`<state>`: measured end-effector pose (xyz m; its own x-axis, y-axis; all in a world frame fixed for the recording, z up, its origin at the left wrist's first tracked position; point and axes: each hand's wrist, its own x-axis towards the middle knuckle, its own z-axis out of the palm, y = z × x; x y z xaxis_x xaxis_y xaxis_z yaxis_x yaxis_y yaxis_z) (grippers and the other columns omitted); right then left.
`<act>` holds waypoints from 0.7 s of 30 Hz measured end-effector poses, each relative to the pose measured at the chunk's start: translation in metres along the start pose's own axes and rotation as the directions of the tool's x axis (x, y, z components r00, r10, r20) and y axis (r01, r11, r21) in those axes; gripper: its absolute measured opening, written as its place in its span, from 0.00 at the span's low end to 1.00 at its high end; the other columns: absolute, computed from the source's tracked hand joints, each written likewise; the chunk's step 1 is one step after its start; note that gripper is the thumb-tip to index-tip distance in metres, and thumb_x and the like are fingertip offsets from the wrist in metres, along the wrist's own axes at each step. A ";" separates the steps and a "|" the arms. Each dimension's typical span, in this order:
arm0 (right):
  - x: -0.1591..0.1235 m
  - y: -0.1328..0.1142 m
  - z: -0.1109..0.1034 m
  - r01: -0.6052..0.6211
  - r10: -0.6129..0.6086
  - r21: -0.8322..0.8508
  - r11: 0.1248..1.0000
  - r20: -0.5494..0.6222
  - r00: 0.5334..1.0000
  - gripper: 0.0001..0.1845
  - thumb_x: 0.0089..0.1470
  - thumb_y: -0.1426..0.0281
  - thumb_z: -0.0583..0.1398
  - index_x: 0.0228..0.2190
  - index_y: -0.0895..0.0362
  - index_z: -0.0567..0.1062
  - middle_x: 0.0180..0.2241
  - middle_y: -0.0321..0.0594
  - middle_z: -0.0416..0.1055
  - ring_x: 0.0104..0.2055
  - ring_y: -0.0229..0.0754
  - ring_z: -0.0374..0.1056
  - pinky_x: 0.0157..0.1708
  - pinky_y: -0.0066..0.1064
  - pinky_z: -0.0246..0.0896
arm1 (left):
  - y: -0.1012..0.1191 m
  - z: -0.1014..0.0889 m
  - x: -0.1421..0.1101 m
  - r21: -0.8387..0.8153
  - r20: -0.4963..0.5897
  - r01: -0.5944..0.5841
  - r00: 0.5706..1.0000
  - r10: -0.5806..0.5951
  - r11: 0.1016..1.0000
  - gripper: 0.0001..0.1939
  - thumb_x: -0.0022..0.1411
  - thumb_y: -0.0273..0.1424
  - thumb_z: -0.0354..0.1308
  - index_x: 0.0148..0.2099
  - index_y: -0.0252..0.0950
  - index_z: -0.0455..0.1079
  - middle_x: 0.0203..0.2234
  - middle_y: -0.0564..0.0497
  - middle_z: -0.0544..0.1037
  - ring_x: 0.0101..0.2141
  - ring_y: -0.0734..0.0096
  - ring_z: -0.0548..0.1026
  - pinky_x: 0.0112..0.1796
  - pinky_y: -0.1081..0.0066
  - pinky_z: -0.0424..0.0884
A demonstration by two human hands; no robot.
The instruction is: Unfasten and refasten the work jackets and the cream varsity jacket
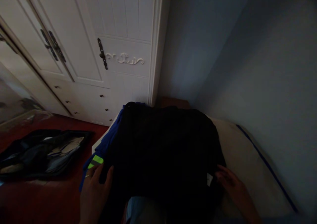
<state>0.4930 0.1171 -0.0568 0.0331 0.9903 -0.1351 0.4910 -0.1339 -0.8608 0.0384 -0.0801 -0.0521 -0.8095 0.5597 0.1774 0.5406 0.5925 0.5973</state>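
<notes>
A black garment [170,144], perhaps a jacket, lies spread in front of me, its folds hard to make out in the dim light. Under its left side shows a blue garment [109,138] with a yellow-green and grey reflective band [96,161]. My left hand [94,187] rests at the black garment's lower left edge beside that band, thumb and fingers apart. At the lower right edge, near a small white tag [209,179], my right hand [231,182] touches the black cloth with its fingers loosely stretched out.
Both garments lie on a pale surface with blue edging [267,166], against the wall [260,68]. A white wardrobe [126,22] with dark handles stands behind. An open suitcase [56,174] holding clothes lies on the red floor [59,197]. Something brown [174,102] shows behind the garments.
</notes>
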 end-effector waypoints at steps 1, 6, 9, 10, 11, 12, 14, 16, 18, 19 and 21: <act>-0.001 0.001 0.003 0.040 -0.040 -0.012 0.999 -0.032 0.999 0.38 0.40 0.45 0.64 0.48 0.56 0.74 0.39 0.47 0.78 0.38 0.50 0.77 0.38 0.36 0.74 | 0.002 0.000 0.003 -0.023 -0.005 -0.046 0.999 0.046 0.999 0.29 0.57 0.55 0.47 0.45 0.37 0.70 0.49 0.37 0.72 0.47 0.43 0.74 0.49 0.50 0.72; 0.016 0.004 0.014 0.182 -0.214 -0.132 0.974 -0.298 0.930 0.43 0.45 0.45 0.60 0.55 0.61 0.67 0.54 0.58 0.68 0.50 0.55 0.71 0.48 0.44 0.70 | 0.015 -0.001 0.021 -0.153 -0.010 -0.175 0.984 0.175 0.973 0.27 0.56 0.55 0.51 0.42 0.37 0.70 0.51 0.37 0.72 0.52 0.44 0.71 0.57 0.49 0.65; 0.041 0.003 0.008 0.140 -0.215 -0.228 0.964 -0.350 0.912 0.49 0.43 0.45 0.61 0.58 0.65 0.64 0.59 0.63 0.62 0.58 0.62 0.64 0.55 0.50 0.64 | 0.021 -0.004 0.034 -0.249 0.063 -0.082 0.993 0.101 0.965 0.24 0.55 0.56 0.52 0.33 0.39 0.71 0.53 0.41 0.73 0.54 0.45 0.71 0.58 0.50 0.64; 0.050 0.002 0.005 0.115 -0.191 -0.244 0.963 -0.317 0.929 0.49 0.42 0.45 0.62 0.58 0.64 0.64 0.59 0.63 0.63 0.59 0.63 0.64 0.56 0.51 0.62 | 0.023 -0.005 0.039 -0.291 0.092 -0.037 0.994 0.066 0.956 0.24 0.57 0.56 0.51 0.33 0.40 0.71 0.53 0.43 0.73 0.54 0.47 0.71 0.59 0.51 0.64; 0.059 -0.001 0.001 0.106 -0.173 -0.254 0.961 -0.257 0.951 0.48 0.42 0.47 0.63 0.57 0.63 0.66 0.57 0.61 0.65 0.58 0.62 0.66 0.57 0.51 0.62 | 0.025 -0.005 0.043 -0.331 0.121 0.015 0.992 0.027 0.944 0.25 0.58 0.55 0.49 0.34 0.40 0.73 0.54 0.45 0.74 0.55 0.48 0.71 0.59 0.53 0.63; 0.067 -0.004 -0.002 0.115 -0.164 -0.261 0.959 -0.177 0.970 0.44 0.42 0.48 0.63 0.55 0.60 0.68 0.55 0.58 0.69 0.56 0.61 0.67 0.57 0.51 0.62 | 0.027 -0.005 0.048 -0.366 0.146 0.066 0.989 -0.013 0.928 0.26 0.59 0.55 0.47 0.37 0.41 0.74 0.54 0.47 0.74 0.55 0.49 0.71 0.60 0.54 0.63; 0.078 -0.014 -0.007 0.162 -0.167 -0.239 0.957 -0.002 0.986 0.34 0.43 0.52 0.65 0.49 0.56 0.73 0.50 0.52 0.75 0.52 0.58 0.71 0.55 0.49 0.64 | 0.030 -0.004 0.058 -0.406 0.183 0.141 0.981 -0.071 0.903 0.27 0.60 0.54 0.46 0.44 0.40 0.74 0.53 0.48 0.76 0.54 0.50 0.72 0.58 0.56 0.65; 0.081 -0.029 -0.008 0.177 -0.156 -0.159 0.971 0.138 0.978 0.27 0.40 0.54 0.66 0.42 0.56 0.77 0.45 0.49 0.78 0.48 0.56 0.74 0.51 0.47 0.67 | 0.033 -0.003 0.070 -0.368 0.200 0.144 0.977 -0.073 0.919 0.26 0.58 0.51 0.49 0.47 0.38 0.73 0.50 0.47 0.78 0.51 0.49 0.74 0.55 0.56 0.68; 0.076 -0.046 -0.008 0.123 -0.113 -0.023 0.992 0.260 0.959 0.26 0.38 0.56 0.68 0.38 0.58 0.78 0.41 0.48 0.79 0.44 0.55 0.75 0.46 0.44 0.70 | 0.035 -0.003 0.085 -0.252 0.224 0.097 0.974 -0.040 0.963 0.26 0.57 0.48 0.51 0.50 0.35 0.72 0.49 0.44 0.78 0.49 0.49 0.76 0.51 0.57 0.71; 0.071 -0.055 -0.007 0.077 -0.090 0.053 0.996 0.317 0.944 0.26 0.39 0.56 0.69 0.39 0.59 0.78 0.41 0.48 0.80 0.42 0.54 0.76 0.45 0.42 0.70 | 0.036 -0.002 0.092 -0.174 0.244 0.062 0.970 -0.018 0.983 0.28 0.58 0.47 0.52 0.52 0.33 0.71 0.49 0.42 0.78 0.47 0.49 0.76 0.49 0.57 0.72; 0.059 -0.073 -0.008 -0.035 -0.044 0.191 0.981 0.394 0.918 0.26 0.40 0.56 0.70 0.40 0.59 0.78 0.40 0.47 0.80 0.40 0.52 0.76 0.42 0.39 0.71 | 0.037 -0.002 0.107 -0.017 0.301 -0.046 0.952 0.049 0.999 0.31 0.59 0.44 0.51 0.58 0.28 0.67 0.49 0.37 0.78 0.46 0.49 0.77 0.47 0.58 0.72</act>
<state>0.4659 0.1851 0.0016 -0.3344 0.9000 -0.2797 0.3145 -0.1732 -0.9333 -0.0292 0.0007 -0.0098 -0.6754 0.7365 -0.0370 0.5736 0.5562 0.6014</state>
